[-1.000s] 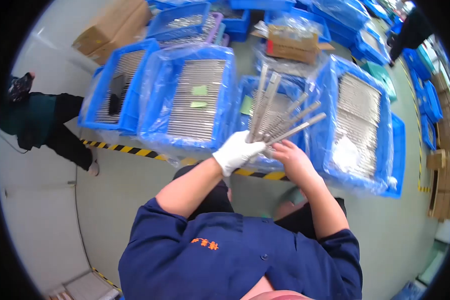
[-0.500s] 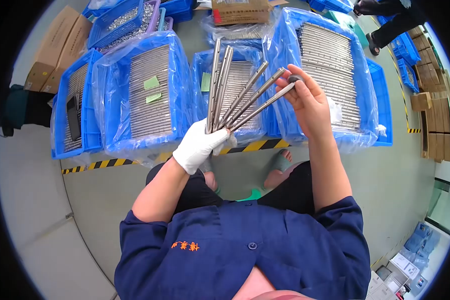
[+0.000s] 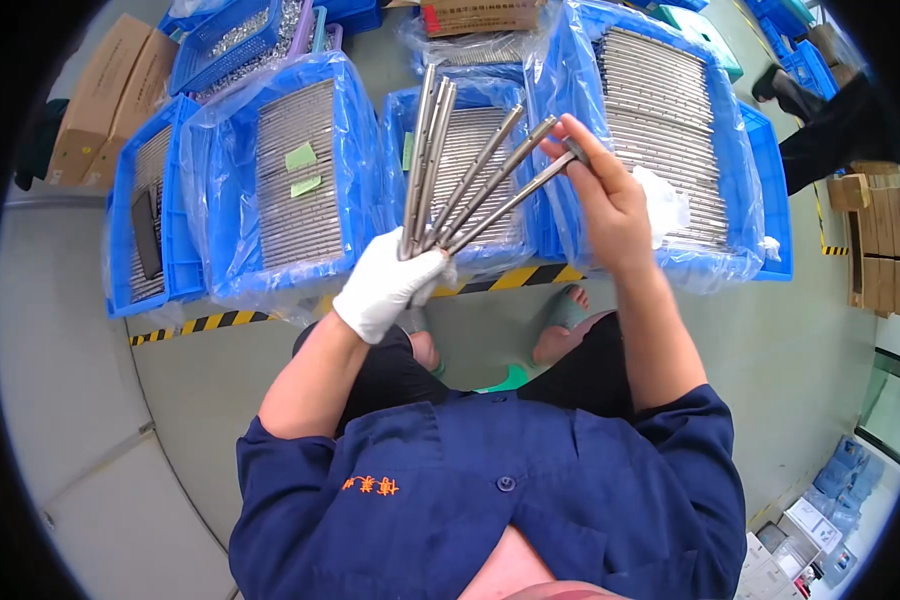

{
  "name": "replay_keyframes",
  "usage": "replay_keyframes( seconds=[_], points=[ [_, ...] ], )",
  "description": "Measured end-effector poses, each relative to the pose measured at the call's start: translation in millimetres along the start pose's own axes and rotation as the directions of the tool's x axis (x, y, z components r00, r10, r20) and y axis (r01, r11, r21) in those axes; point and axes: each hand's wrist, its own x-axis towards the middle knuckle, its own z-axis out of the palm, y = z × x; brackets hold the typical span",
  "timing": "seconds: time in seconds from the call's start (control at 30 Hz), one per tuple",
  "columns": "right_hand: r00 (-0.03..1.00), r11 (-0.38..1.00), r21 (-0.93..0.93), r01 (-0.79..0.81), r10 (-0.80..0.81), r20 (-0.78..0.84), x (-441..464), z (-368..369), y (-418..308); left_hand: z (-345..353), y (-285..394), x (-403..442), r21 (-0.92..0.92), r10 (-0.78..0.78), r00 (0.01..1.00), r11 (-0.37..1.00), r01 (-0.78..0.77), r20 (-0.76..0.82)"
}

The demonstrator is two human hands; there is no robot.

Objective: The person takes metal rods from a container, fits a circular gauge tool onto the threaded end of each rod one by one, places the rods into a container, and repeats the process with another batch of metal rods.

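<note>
My left hand [image 3: 388, 285], in a white glove, is closed around the lower ends of several metal rods [image 3: 486, 172], which fan out upward. Small holes show along some of the rods. My bare right hand [image 3: 612, 208] pinches a small dark round piece [image 3: 576, 151] between thumb and fingers, at the upper end of the rightmost rod. Whether the piece is touching that rod end or just over it, I cannot tell. Behind the rods stands a plastic-lined blue crate [image 3: 398, 118] holding more rods.
Blue crates with rods flank it: a large one [image 3: 755, 190] right, a lined one [image 3: 198, 180] and a narrow one [image 3: 182, 225] left. White crumpled material [image 3: 660, 205] lies by the right crate. Baskets of small metal parts [image 3: 225, 60] stand behind. Another person's dark-clothed leg [image 3: 840, 130] is at right.
The round piece has turned more edge-on at the rod's end, and my right hand has shifted slightly left. The rods have moved slightly up-left. At right, the other person has come closer.
</note>
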Motion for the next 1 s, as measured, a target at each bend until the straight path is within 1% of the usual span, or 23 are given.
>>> replay_keyframes(
  seconds=[0.07, 0.1, 0.2, 0.23, 0.27, 0.33, 0.43, 0.53, 0.67, 0.77, 0.87, 0.97, 1.0],
  points=[
    [0.96, 0.992, -0.037, -0.119, 0.124, 0.25, 5, -26, -5, -15, 9, -1, 0.098, -0.043, 0.999, 0.994, 0.043, 0.003],
    [0.909, 0.982, -0.071, -0.177, 0.191, 0.37, 8, -40, -7, -19, 8, -3, 0.143, -0.035, 0.999, 0.989, 0.033, 0.011],
    [0.861, 0.959, -0.031, -0.28, 0.266, 0.434, 13, -59, -11, -19, 3, -4, 0.199, -0.036, 0.998, 0.98, 0.024, 0.057],
    [0.909, 0.977, -0.014, -0.214, 0.205, 0.364, 18, -63, -9, -21, 2, -2, 0.275, -0.037, 0.997, 0.961, 0.018, 0.066],
    [0.936, 0.978, 0.055, -0.203, 0.178, 0.304, 20, -69, -7, -25, 0, 0, 0.203, -0.091, 0.99, 0.977, 0.067, 0.111],
    [0.934, 0.97, 0.096, -0.222, 0.183, 0.307, 19, -67, -13, -24, 1, -2, 0.223, -0.13, 0.987, 0.969, 0.107, 0.092],
    [0.909, 0.961, 0.116, -0.252, 0.194, 0.368, 15, -56, -6, -20, 2, -1, 0.274, -0.135, 0.988, 0.955, 0.109, 0.077],
    [0.865, 0.943, 0.171, -0.284, 0.175, 0.471, 13, -53, -4, -19, -3, 0, 0.268, -0.103, 0.992, 0.96, 0.082, 0.068],
    [0.862, 0.957, 0.057, -0.285, 0.23, 0.451, 12, -52, -11, -16, 0, 0, 0.325, -0.123, 0.992, 0.94, 0.107, 0.029],
    [0.895, 0.986, -0.102, -0.13, 0.161, 0.415, 6, -43, -14, -15, -6, 2, 0.356, -0.094, 0.995, 0.931, 0.084, 0.013],
    [0.893, 0.974, -0.01, -0.226, 0.211, 0.397, 5, -42, -11, -16, -12, 4, 0.399, -0.062, 0.998, 0.915, 0.048, 0.021],
    [0.902, 0.963, 0.029, -0.27, 0.242, 0.359, 13, -64, -13, -17, -14, 4, 0.412, -0.064, 0.998, 0.91, 0.045, 0.03],
    [0.923, 0.96, 0.004, -0.279, 0.267, 0.276, 15, -65, -15, -17, -15, 3, 0.41, -0.074, 0.997, 0.911, 0.053, 0.035]
  ],
)
